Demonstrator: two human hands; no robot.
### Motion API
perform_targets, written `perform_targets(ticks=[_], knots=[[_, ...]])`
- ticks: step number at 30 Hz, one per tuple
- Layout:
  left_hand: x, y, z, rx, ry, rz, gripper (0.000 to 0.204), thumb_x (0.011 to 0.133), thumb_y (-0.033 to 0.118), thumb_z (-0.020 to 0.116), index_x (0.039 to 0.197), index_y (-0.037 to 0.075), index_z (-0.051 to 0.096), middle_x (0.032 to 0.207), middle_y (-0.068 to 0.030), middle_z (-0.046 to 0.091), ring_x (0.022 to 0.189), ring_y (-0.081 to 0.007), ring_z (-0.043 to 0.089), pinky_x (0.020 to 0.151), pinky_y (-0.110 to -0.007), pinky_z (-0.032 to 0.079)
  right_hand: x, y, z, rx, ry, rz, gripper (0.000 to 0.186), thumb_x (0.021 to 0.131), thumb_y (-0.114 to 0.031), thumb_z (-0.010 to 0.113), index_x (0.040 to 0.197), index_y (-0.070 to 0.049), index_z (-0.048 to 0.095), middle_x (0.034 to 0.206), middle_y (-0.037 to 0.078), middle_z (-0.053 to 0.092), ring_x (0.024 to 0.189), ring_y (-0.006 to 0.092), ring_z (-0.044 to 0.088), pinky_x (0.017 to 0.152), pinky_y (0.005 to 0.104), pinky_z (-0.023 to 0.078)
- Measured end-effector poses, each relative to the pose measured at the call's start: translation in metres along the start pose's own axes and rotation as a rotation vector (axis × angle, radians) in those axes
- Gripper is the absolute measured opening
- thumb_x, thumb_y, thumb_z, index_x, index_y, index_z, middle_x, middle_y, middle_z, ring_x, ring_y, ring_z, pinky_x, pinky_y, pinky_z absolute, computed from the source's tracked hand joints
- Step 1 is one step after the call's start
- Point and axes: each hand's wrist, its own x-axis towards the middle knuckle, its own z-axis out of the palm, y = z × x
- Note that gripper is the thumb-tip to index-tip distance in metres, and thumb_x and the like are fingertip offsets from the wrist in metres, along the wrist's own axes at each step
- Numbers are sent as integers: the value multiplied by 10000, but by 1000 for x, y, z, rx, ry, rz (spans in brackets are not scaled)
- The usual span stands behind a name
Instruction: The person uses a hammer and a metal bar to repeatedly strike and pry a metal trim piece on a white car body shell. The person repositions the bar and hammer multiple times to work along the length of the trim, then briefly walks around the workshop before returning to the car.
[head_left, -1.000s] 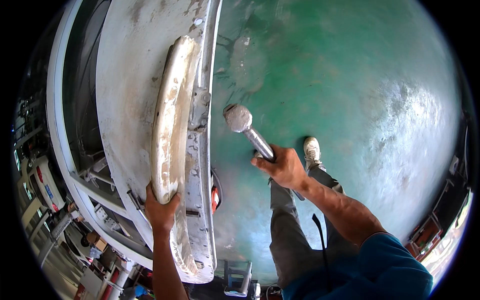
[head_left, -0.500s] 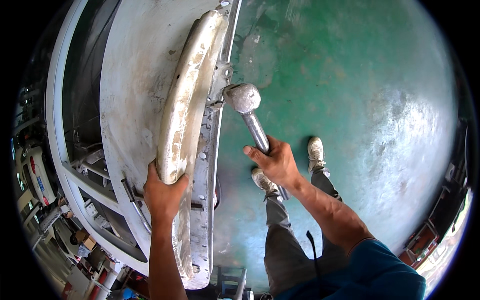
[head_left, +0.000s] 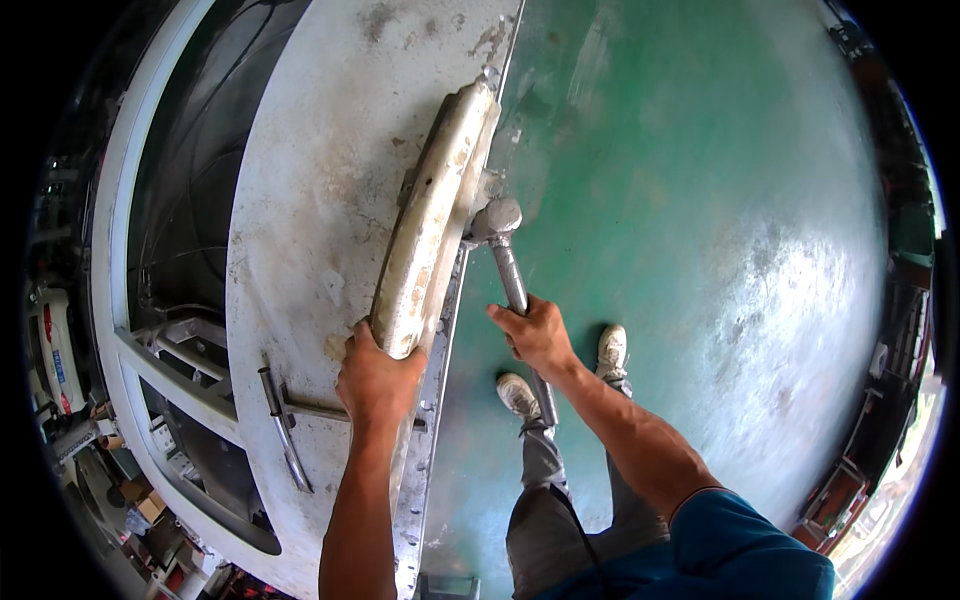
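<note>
My left hand (head_left: 378, 385) is closed around the lower part of a long, cream-silver metal beam (head_left: 425, 245), scuffed and flaking, which lies lengthwise along the right edge of a worn pale metal worktop (head_left: 300, 170). A small bracket (head_left: 490, 183) shows at the beam's right side. Gripped in my right hand (head_left: 535, 335) is a heavy hammer (head_left: 499, 218) with a large round-faced head and steel handle. Its head is beside the beam, just below the bracket; whether they touch I cannot tell.
A metal bar tool (head_left: 283, 430) lies on the worktop. At far left are a white frame (head_left: 170, 375), a white car (head_left: 60, 355) and clutter. My feet (head_left: 518, 395) stand on the green floor (head_left: 720, 150), right of the worktop. Equipment (head_left: 850, 470) lines the right rim.
The beam and my left hand have shifted right in the view, the beam leaning further right. The hammer head has come down and in beside the beam. The camera view has shifted too.
</note>
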Motion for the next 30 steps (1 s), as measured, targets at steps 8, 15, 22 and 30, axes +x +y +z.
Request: perform_targets(ticks=[8,15,22,30], knots=[[2,-3,1,2,-1,10,677,673,294,767,1264,57,537,1128,-200,666,1035,-386,646,912,-472,497,-78,-200,-84,118,285,-974,286,997,-301,534,853,-54,544,600,13,483,463,86,421,427,251,334],[1,5,-1,-24,7,24,702,676,296,790,1281,51,532,1154,-201,660,1050,-384,643,929,-465,494,-23,-67,-32,290,364,-787,265,958,-303,525,841,-67,544,630,12,521,518,130,482,523,298,411],[-15,-2,13,-45,34,87,692,666,289,802,1260,42,547,1118,-207,674,1026,-397,651,908,-462,499,-48,25,-13,289,81,61,370,864,-307,740,751,-22,532,571,0,522,481,69,460,435,275,377],[-11,0,15,-5,80,92,643,662,280,801,1214,53,562,1084,-205,685,999,-402,656,896,-469,504,-74,-136,-96,130,232,-400,430,843,-383,783,726,-52,534,540,-9,512,436,71,487,389,259,391]])
